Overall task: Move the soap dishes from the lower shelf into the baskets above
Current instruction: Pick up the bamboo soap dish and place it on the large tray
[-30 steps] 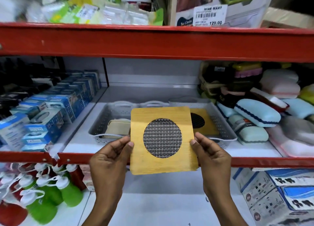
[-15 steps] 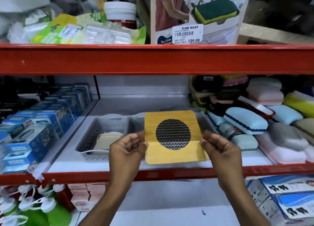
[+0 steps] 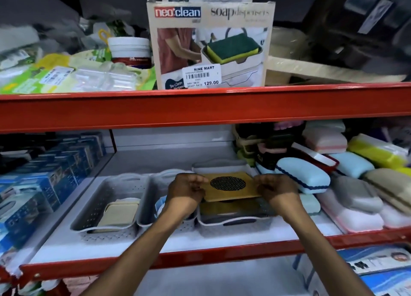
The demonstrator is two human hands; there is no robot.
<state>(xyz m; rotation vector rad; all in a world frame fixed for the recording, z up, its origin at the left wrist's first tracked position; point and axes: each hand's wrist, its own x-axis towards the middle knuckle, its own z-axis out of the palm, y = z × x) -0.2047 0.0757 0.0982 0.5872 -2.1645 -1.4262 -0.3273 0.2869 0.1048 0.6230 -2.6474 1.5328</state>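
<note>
Shop, red shelves (image 3: 200, 109), price-tagged soap dispenser box (image 3: 209, 44)

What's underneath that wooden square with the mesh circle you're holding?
Under the wooden soap dish sits the right grey basket. Another yellowish dish already lies inside, in shadow. The held dish and both hands cover most of the basket's inside, so anything else there stays hidden.

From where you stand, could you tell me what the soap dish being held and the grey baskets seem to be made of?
Soap dish: looks like bamboo or light wood, matte yellow-tan, with a dark round mesh insert, possibly metal or plastic.
Grey baskets: apparently moulded plastic, judging by the perforated walls and rounded rims.
</note>
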